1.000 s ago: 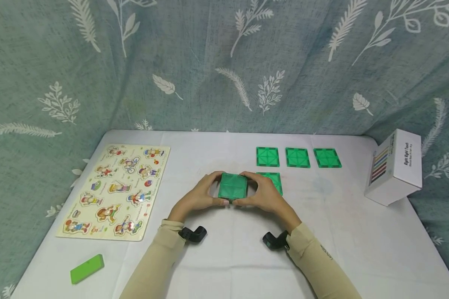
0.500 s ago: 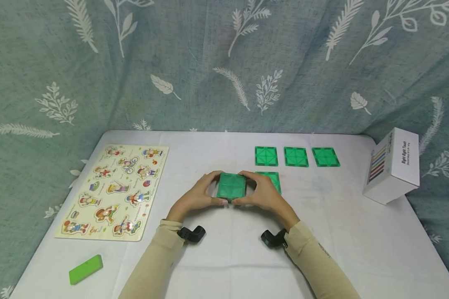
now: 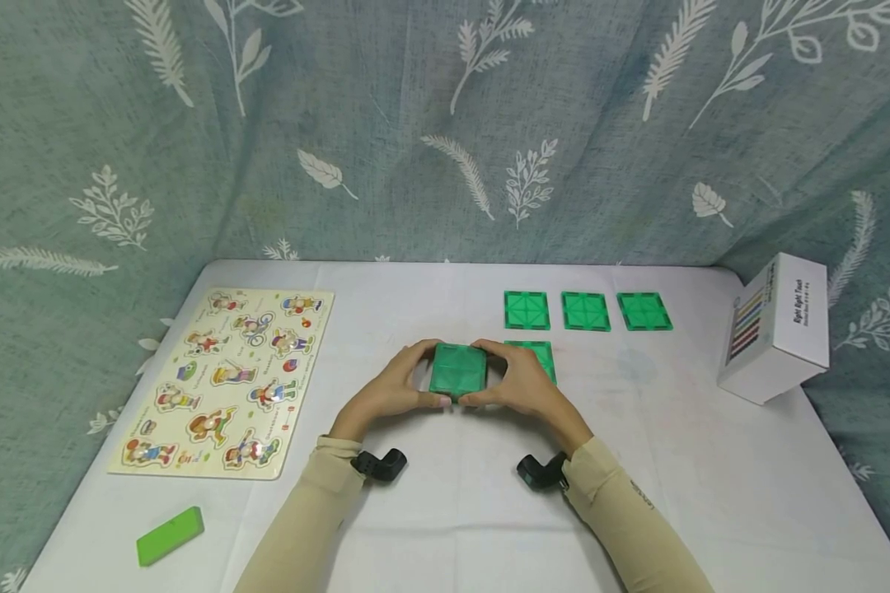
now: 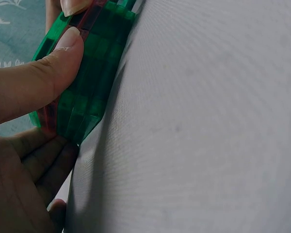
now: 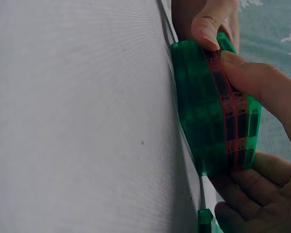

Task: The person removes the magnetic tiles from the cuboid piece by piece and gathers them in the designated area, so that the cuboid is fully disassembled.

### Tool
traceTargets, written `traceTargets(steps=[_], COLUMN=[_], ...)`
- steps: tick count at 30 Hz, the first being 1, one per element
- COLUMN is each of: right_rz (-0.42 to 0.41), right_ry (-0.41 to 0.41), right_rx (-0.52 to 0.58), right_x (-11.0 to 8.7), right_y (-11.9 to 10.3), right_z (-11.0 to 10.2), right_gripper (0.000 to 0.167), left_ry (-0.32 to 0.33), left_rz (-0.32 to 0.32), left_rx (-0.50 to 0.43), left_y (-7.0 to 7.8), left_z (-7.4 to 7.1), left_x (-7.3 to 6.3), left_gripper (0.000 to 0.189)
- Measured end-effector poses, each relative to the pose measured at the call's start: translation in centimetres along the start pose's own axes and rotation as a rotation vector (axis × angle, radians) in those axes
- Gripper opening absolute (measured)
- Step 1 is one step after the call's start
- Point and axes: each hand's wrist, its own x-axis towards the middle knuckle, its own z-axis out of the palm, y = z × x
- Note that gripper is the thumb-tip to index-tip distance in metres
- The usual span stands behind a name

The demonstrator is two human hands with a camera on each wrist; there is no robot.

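A stack of square magnetic tiles [image 3: 457, 368], green with red layers among them, sits on the white cloth at mid-table. My left hand [image 3: 391, 387] grips its left side, thumb at the near edge and fingers towards the far edge. The right hand [image 3: 522, 384] holds the opposite side in the same way. Both thumbs press the near face, their tips close together, in the left wrist view beside the red layers of the stack [image 4: 94, 68]. Just behind the right hand lies a single green magnetic tile [image 3: 545, 356], partly covered by that hand.
Three green tiles [image 3: 585, 311] lie in a row at the back, right of centre. A wooden picture puzzle board [image 3: 226, 383] lies at the left, with a light green block [image 3: 170, 536] in front of it. A white box [image 3: 775, 329] stands at the right edge.
The head view has shifted slightly, so everything appears a little further left. Both hands keep their grip on the stack, with no visible movement of it on the cloth.
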Motion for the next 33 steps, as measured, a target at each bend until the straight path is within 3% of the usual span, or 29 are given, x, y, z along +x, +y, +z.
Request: traceTargets(steps=[14, 20, 33], right_rz=[0.001, 0.035, 0.019], right_ry=[-0.034, -0.044, -0.054], right_rx=[-0.023, 0.028, -0.011], right_x=[0.1, 0.0, 0.0], right_y=[-0.2, -0.4, -0.6], right_z=[-0.3, -0.9, -0.8], right_gripper=[0.085, 0.083, 0.084], left_ry=[0.005, -0.003, -0.013], left_rz=[0.011, 0.009, -0.025], left_rx=[0.001, 0.019, 0.039], left_y=[0.2, 0.2, 0.2], left_z=[0.0, 0.1, 0.0], left_x=[0.0, 0.1, -0.1], left_gripper=[0.094, 0.096, 0.097])
